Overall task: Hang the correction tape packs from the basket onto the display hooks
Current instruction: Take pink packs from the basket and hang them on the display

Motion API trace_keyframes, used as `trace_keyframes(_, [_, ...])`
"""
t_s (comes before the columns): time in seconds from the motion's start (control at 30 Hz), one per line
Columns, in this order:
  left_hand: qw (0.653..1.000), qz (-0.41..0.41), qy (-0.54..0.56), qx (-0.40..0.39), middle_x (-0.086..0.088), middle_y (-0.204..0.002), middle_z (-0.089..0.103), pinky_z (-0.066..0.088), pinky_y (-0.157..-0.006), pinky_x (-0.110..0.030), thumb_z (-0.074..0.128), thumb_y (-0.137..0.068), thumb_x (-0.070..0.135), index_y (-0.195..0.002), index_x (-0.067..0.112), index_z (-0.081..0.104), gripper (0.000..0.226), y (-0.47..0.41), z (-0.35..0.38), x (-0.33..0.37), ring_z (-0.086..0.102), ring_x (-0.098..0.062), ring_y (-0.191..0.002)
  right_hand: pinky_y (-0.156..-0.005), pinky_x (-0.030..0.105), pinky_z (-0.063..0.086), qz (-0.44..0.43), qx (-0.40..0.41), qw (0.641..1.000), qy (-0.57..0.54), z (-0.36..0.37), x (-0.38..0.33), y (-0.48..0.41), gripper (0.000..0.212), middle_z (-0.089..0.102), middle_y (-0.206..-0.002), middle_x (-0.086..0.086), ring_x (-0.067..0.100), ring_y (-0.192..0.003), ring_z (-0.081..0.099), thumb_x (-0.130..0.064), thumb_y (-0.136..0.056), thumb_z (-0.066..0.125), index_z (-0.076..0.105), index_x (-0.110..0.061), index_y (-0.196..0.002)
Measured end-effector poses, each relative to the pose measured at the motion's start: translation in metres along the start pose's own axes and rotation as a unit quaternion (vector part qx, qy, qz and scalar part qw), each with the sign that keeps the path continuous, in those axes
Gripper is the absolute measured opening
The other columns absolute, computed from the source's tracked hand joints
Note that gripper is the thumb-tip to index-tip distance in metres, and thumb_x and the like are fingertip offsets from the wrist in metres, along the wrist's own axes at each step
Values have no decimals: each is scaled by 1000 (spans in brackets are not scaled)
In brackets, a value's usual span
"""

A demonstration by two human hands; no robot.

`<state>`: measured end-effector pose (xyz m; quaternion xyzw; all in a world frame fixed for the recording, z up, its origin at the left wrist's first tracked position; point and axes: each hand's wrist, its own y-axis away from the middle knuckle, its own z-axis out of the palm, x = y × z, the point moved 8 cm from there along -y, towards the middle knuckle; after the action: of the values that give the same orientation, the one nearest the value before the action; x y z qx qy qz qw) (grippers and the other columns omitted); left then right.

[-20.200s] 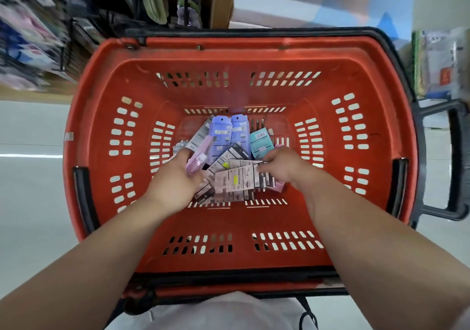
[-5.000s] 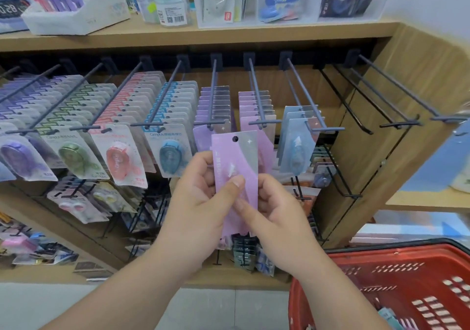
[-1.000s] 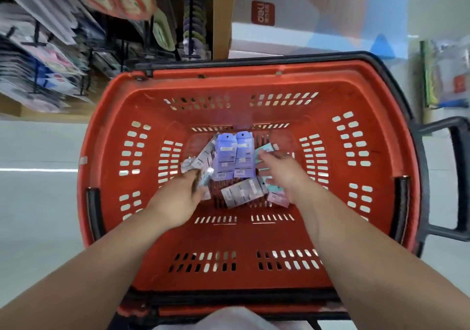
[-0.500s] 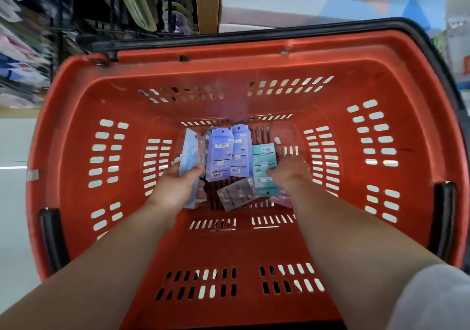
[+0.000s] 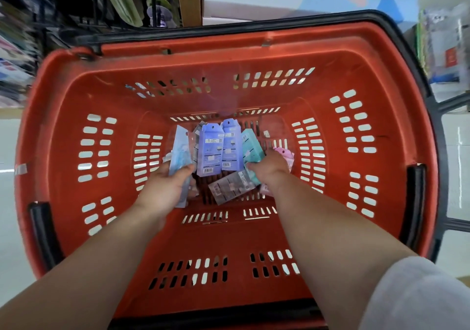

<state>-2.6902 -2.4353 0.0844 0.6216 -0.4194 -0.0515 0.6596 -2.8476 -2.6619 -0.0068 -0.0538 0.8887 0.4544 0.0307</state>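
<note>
A pale sleeve [image 5: 419, 296] shows nearest, at right. Both arms reach into the red basket [image 5: 76, 95]. The left hand [image 5: 165, 190] grasps a blue pack [image 5: 181, 149], and the right hand [image 5: 269, 170] curls its fingers on a teal pack [image 5: 251, 146]. Between the hands lies a grey pack [image 5: 230, 187], with two purple packs [image 5: 210, 149] beyond it. A pink pack [image 5: 286, 155] lies just beside the right hand.

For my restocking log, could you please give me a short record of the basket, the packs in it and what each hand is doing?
container: red basket
left hand: grips a light blue pack, thumb over it
right hand: fingers curled at the teal pack; grip unclear
loose in basket: two purple packs side by side; a grey pack lying flat; a pink pack beyond the right hand
</note>
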Motion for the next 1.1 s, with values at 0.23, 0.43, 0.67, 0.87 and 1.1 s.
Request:
trace_keyframes(0.23, [999,6,33,-13,-1,-90,73,49,-42,-19,65,-103,27,-119,20,64,17,17,6,20,70,-16,-63,-70,41,65,-72,6,988,-137,-61,-23,52,56,69,-127,5,26,-97,73,-5,-82,79,63,-14,-135])
trace_keyframes(0.43, [998,29,53,11,-1,-90,75,59,-55,-25,66,-102,34,-104,23,67,11,31,-10,54,72,-14,-63,-60,10,49,-236,-20,941,-243,-107,-53,122,39,72,-100,-3,-7,-72,65,13,-79,76,79,-18,-102])
trace_keyframes(0.67, [974,-27,-4,-224,-6,-109,81,60,-88,-52,80,-77,42,-120,24,72,48,56,16,63,77,-31,-98,-105,39,52,-377,-58,883,-275,-113,-92,170,58,63,-124,-3,10,-121,60,17,-81,68,78,-40,-85])
trace_keyframes(0.87, [962,-30,2,-270,-10,-117,78,61,-71,-36,87,-75,3,-128,20,67,59,58,21,43,78,-24,-95,-91,41,60,-335,-90,869,-351,-96,-93,175,58,70,-116,5,25,-106,69,18,-90,55,71,-32,-112])
trace_keyframes(1.1, [980,29,86,-177,-7,-112,81,59,-74,-35,80,-84,4,-125,15,70,44,65,41,46,79,-23,-95,-91,48,60,-185,-85,829,-521,-70,-85,189,19,78,-108,3,28,-105,73,-25,-106,54,73,-23,-108])
